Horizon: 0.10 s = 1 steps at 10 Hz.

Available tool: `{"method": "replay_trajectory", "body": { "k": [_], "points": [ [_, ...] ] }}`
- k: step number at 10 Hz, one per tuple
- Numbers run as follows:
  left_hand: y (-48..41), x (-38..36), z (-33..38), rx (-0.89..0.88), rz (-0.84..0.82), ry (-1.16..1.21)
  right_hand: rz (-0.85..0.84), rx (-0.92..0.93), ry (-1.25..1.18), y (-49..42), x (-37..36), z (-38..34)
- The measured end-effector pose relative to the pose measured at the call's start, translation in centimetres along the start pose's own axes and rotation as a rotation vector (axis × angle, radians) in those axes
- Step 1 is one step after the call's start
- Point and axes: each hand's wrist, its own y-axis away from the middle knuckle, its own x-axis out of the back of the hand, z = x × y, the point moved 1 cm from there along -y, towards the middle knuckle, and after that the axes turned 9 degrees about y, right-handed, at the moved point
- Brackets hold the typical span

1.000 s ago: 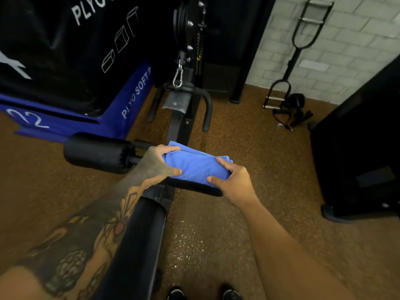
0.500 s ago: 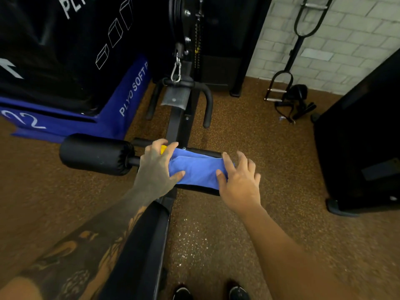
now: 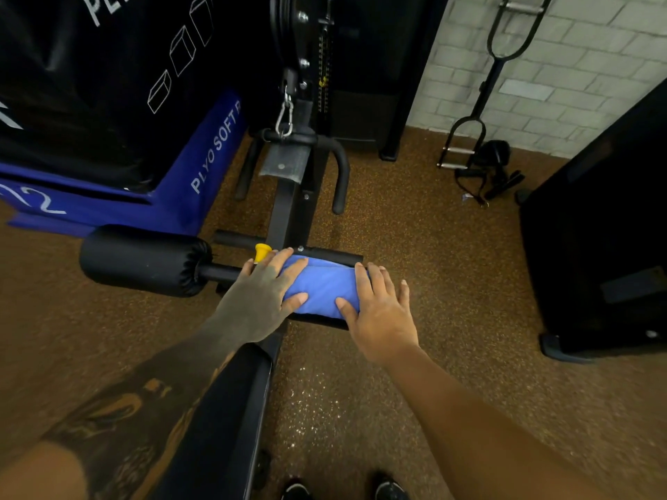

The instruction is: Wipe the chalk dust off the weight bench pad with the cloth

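Left roller point(image 3: 144, 259) black, far left | bench pad point(image 3: 223, 420) low, near edge | left hand point(image 3: 260, 301) flat, fingers straight, pressing left end of cloth point(image 3: 325, 286) | cloth blue, draped over right roller point(image 3: 317, 321), beyond bench pad | right hand point(image 3: 379, 315) flat, fingers spread, resting on cloth's right end.

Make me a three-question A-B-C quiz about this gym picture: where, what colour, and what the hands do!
1. Where is the cloth? A. floor B. over a black roller pad C. wall
2. Its colour? A. red B. blue C. green
3. The left hand and right hand are: A. fists B. holding a bottle C. pressing flat on the cloth
Answers: 1 B, black padding shows under its edge; 2 B, it is plainly blue; 3 C, both lie spread on its ends.
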Motion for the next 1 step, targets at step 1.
{"method": "replay_trajectory", "body": {
  "k": [1],
  "points": [
    [0.02, 0.51, 0.36, 0.031, 0.029, -0.005, 0.017, 0.003, -0.040, -0.01, 0.73, -0.02]
  ]
}}
